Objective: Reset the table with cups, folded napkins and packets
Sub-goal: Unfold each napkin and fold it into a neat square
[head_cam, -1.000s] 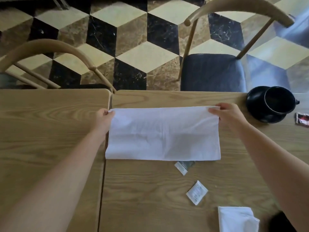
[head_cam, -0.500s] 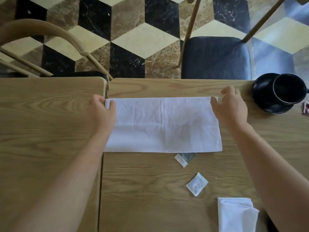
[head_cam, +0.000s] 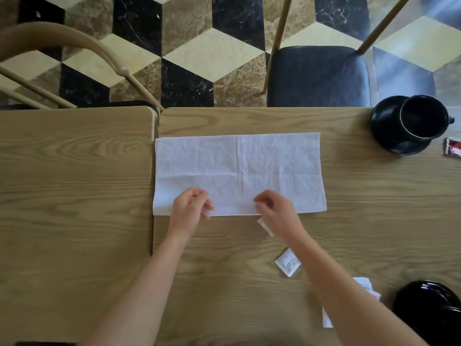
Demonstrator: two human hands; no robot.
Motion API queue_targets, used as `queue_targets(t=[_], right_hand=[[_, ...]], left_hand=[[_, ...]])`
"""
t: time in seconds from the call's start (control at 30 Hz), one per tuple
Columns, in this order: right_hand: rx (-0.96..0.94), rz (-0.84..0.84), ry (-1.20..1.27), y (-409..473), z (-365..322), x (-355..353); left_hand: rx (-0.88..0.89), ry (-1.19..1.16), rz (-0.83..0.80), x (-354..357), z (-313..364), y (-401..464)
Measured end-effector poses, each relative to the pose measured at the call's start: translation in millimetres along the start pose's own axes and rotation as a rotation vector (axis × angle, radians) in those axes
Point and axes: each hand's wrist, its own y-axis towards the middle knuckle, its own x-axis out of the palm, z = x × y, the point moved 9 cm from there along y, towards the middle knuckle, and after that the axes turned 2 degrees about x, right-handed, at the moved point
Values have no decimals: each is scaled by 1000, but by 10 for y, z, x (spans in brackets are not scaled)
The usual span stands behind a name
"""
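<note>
A white napkin [head_cam: 239, 173] lies flat on the wooden table [head_cam: 361, 201] as a long rectangle, its cloth wrinkled, with a crease running down the middle and a fainter fold line running along its length. Both hands sit at its near edge. The left hand [head_cam: 190, 211] rests over the edge left of the middle, fingers curled in with thumb and fingertips drawn together at the cloth; whether they actually grip it cannot be told. The right hand [head_cam: 277, 212] sits just right of the middle, fingers likewise bent toward the thumb above the edge, and its grip is just as unclear. Under the right hand's heel a small packet [head_cam: 265, 227] pokes out, touching the napkin's near edge. Nearer the person, beside the right forearm, lies a white packet [head_cam: 287, 262] with fine print. Farther down that arm a folded napkin [head_cam: 364, 288] shows partly from under it, next to a glossy black object [head_cam: 431, 310] at the table's corner. Well beyond the right hand, toward the far right, a black cup [head_cam: 421, 121] stands on a black saucer [head_cam: 389, 131], with a red-and-white packet [head_cam: 452, 146] just beside them.
</note>
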Motion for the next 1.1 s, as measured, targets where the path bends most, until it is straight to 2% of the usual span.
queue_targets(t=[0.17, 0.37, 0.43, 0.5, 0.6, 0.67, 0.77, 0.83, 0.93, 1.0, 1.1], right_hand=[[80, 202, -53, -71, 458, -922], [49, 216, -56, -68, 481, -1012], [64, 196, -47, -61, 465, -988], [46, 199, -97, 7, 359, -1022], [-129, 296, -320, 321, -79, -1206], [-204, 251, -512, 649, -401, -1229], [-184, 125, -776, 1042, -732, -1140], [-131, 64, -897, 1189, -819, -1049], [-23, -26, -1103, 1220, -886, -951], [-18, -113, -1223, 1096, -972, -874], [-62, -212, -1106, 692, -1265, -774]], left_hand=[[-68, -165, 186, -692, -81, 117], [-142, -264, 270, -989, -208, 126], [-199, -393, 323, -977, -212, 86], [-291, -651, 369, -812, -208, -12], [-436, -917, 242, -111, -138, -239], [-522, -985, 108, 512, -97, -480], [-656, -1054, -71, 1373, -96, -942], [-737, -1057, -135, 1761, -168, -1207], [-818, -998, -184, 2032, -240, -1420], [-826, -970, -194, 2034, -221, -1451], [-796, -953, -173, 1849, -157, -1462]])
